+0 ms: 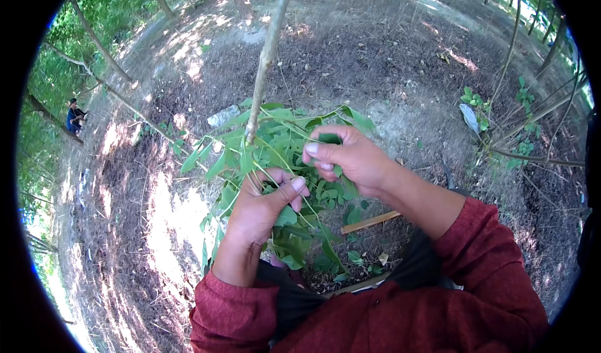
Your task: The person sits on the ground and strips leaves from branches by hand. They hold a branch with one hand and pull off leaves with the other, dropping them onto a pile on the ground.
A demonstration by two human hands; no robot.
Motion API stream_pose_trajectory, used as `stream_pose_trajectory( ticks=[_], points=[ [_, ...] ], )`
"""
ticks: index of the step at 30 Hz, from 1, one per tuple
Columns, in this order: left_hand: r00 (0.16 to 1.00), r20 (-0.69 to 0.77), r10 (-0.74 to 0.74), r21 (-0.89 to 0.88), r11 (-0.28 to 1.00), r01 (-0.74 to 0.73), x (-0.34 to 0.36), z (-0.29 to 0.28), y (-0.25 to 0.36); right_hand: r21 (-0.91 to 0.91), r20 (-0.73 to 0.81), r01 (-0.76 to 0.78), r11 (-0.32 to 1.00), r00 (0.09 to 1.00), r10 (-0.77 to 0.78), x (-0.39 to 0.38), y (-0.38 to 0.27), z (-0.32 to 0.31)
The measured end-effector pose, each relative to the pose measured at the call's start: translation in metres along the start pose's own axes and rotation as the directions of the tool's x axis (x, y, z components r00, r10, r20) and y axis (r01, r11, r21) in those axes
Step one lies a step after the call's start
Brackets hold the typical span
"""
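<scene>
Ground (375,59) strewn with dry litter and dappled by sun surrounds everything. Over it, before the wearer's dark trousers (418,265), a spray of green compound leaves (328,195) spreads beneath and around the 2 hands. The leaflets are oval and smooth-edged, bright where light strikes, duller in shade. A slender grey-barked stem (269,56) slants down into them; its top is cut off by the upper edge, and foliage hides whether it joins the spray. Left hand (256,206): thumb and fingers clamped on thin yellowish-green leaf stalks (275,153), though the rear fingers are partly concealed. Right hand (350,159): thumb pressed to the curled forefinger, closed on a dark leaflet (330,138); how much foliage its palm covers, I cannot tell. Smaller still, a flat wooden strip (369,222) lies half-hidden under the right forearm.
</scene>
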State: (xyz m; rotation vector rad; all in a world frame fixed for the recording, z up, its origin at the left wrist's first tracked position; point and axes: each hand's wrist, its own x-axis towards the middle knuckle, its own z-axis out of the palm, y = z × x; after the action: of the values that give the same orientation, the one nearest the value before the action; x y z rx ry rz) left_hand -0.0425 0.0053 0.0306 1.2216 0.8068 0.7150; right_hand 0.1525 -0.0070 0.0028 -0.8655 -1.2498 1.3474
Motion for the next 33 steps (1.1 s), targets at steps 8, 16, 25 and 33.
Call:
stream_pose_trajectory(
  ticks=[8,16,25,33],
  points=[
    [1.0,-0.014,0.001,-0.015,1.0,-0.001,-0.005,-0.006,0.003,-0.168,-0.189,-0.315,0.934,0.94,0.283,0.004,0.019,-0.007],
    [0.994,0.076,-0.084,0.014,0.996,0.083,-0.007,0.0,-0.001,0.475,0.128,-0.254,0.843,0.967,0.219,0.012,0.019,0.005],
    [0.996,0.086,-0.038,0.03,0.999,0.035,-0.005,-0.004,-0.001,0.188,-0.083,-0.192,0.963,0.974,0.211,0.009,0.019,0.005],
    [0.997,0.07,-0.033,0.044,0.999,0.03,-0.008,-0.007,0.001,0.26,-0.175,-0.27,0.927,0.931,0.32,0.0,0.024,0.006]
  ],
)
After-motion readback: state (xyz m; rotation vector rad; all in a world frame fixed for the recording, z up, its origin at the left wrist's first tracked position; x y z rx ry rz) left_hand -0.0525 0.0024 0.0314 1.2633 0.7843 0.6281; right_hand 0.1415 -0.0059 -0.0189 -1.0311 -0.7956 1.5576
